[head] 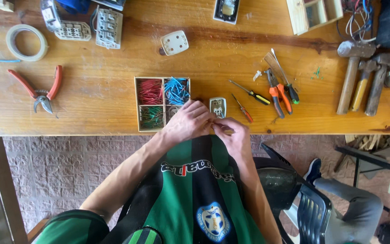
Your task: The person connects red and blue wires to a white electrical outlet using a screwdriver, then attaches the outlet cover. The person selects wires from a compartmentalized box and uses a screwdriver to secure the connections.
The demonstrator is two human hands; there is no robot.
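My left hand (187,122) and my right hand (232,137) meet at the front edge of the wooden table (91,113), fingertips pinched together on a small yellowish piece (227,132); what it is cannot be made out. Just behind the fingers lies a white socket module (218,107). Touching my left hand's far side is a wooden compartment box (137,105) with red, blue and green wire pieces in separate sections.
Two screwdrivers (250,92) and orange-handled pliers (277,94) lie right of the socket. Hammers (353,77) are at far right, red-handled cutters (39,90) and a tape roll (26,42) at left, a white plug plate (174,43) behind. A dark plastic chair (312,212) and another person's leg (353,201) stand to my right.
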